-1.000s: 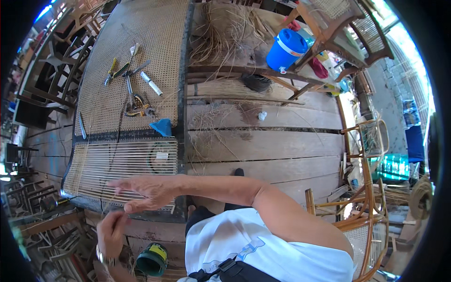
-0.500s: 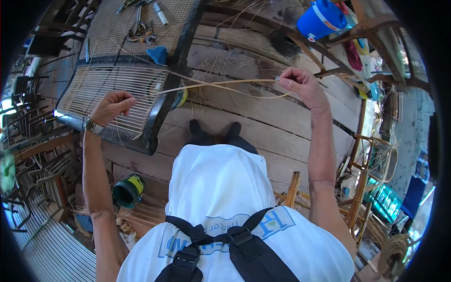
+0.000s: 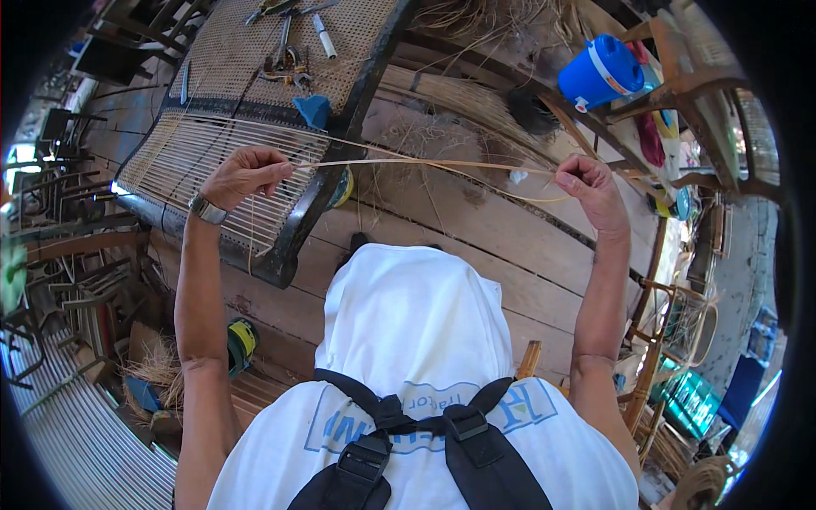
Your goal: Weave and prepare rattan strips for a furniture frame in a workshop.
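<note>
My left hand, with a metal-band watch on the wrist, has thumb and fingers pinched on a pale cane strand. At the strand's other side, my right hand is closed in a pinch on it. The strand runs nearly level between the hands, bowing slightly upward. A loop of thin strand hangs below it near my right hand. Behind my left hand stands a dark wooden frame with parallel cane strands stretched across its lower part. Its upper part carries a woven cane panel.
On the panel lie pliers, a white marker and a blue cloth. A blue drink cooler stands at the upper right. Loose cane litters the plank floor. Chair frames crowd both sides; a green-yellow bucket sits lower left.
My left hand has moved up and rightward, now plainly pinching the strand by the frame's edge. My right hand has come slightly lower and farther right. The view has shifted a little.
</note>
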Demonstrator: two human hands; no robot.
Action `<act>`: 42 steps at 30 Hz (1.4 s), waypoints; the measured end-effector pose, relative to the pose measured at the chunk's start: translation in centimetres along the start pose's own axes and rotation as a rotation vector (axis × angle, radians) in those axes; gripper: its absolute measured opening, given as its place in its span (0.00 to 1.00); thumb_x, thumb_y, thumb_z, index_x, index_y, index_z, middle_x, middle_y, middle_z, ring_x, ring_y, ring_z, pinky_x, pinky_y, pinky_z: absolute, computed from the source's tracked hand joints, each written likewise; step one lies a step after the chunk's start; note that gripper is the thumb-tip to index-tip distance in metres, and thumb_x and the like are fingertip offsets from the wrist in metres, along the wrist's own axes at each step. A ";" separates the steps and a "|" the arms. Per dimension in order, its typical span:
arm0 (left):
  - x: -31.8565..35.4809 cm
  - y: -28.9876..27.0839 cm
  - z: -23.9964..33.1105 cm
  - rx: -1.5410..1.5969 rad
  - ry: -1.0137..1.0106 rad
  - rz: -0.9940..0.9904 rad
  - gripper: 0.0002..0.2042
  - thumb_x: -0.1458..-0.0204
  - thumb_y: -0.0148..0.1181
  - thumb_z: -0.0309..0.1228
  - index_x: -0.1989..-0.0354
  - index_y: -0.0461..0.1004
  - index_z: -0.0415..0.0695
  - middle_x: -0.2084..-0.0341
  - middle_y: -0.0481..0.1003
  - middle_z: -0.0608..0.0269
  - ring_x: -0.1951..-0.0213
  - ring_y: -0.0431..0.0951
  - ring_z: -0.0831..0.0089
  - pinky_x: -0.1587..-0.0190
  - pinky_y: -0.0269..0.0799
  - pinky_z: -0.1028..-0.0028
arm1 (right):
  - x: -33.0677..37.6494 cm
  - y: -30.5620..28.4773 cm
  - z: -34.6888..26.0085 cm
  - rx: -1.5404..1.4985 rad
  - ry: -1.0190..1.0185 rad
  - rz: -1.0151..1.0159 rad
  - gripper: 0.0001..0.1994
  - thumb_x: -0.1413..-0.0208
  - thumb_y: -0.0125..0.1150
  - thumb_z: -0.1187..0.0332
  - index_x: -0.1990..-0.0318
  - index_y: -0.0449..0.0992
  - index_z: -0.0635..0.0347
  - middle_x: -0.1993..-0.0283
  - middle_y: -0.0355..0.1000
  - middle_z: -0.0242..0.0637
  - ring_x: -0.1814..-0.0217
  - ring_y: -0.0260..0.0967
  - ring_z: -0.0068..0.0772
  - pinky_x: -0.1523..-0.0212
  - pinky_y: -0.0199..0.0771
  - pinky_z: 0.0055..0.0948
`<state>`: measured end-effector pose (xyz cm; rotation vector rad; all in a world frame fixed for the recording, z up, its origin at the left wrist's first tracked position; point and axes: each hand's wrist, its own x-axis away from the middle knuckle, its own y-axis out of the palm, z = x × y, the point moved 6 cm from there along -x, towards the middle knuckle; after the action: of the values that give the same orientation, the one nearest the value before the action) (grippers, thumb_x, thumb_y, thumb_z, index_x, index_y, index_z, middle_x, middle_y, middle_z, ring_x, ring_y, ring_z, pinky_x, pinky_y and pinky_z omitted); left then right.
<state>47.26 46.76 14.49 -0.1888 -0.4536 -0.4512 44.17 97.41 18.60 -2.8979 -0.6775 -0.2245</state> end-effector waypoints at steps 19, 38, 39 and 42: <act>-18.7 13.4 8.8 0.665 0.218 0.114 0.08 0.45 0.61 0.24 0.58 0.73 0.44 0.65 0.79 0.62 0.63 0.79 0.74 0.59 0.76 0.75 | -8.7 16.9 4.9 -1.095 0.092 -0.228 0.28 0.39 0.52 0.45 0.40 0.62 0.56 0.45 0.69 0.35 0.43 0.65 0.31 0.43 0.62 0.38; -16.6 -13.4 6.1 0.536 0.371 0.618 0.05 0.48 0.57 0.14 0.64 0.73 0.34 0.60 0.76 0.48 0.54 0.77 0.56 0.46 0.76 0.66 | 14.8 -10.5 20.0 0.100 0.568 0.450 0.12 0.39 0.56 0.58 0.62 0.77 0.57 0.74 0.66 0.22 0.74 0.58 0.13 0.71 0.64 0.18; -15.5 -16.1 5.2 0.487 0.386 0.657 0.05 0.49 0.58 0.14 0.64 0.73 0.34 0.60 0.76 0.47 0.54 0.77 0.56 0.46 0.76 0.66 | 16.0 -11.7 20.3 0.091 0.495 0.422 0.12 0.39 0.56 0.58 0.62 0.77 0.57 0.74 0.66 0.22 0.74 0.58 0.13 0.71 0.64 0.18; -13.1 -22.3 1.7 0.574 0.379 0.676 0.05 0.50 0.59 0.13 0.65 0.74 0.34 0.60 0.76 0.44 0.55 0.78 0.53 0.47 0.77 0.63 | 19.5 -14.4 21.4 0.391 0.563 0.487 0.11 0.40 0.56 0.60 0.65 0.78 0.58 0.77 0.63 0.23 0.75 0.57 0.15 0.74 0.62 0.20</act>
<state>25.87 32.38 11.66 0.2960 -0.1133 0.3134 57.32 122.47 2.90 -2.3532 0.0762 -0.7089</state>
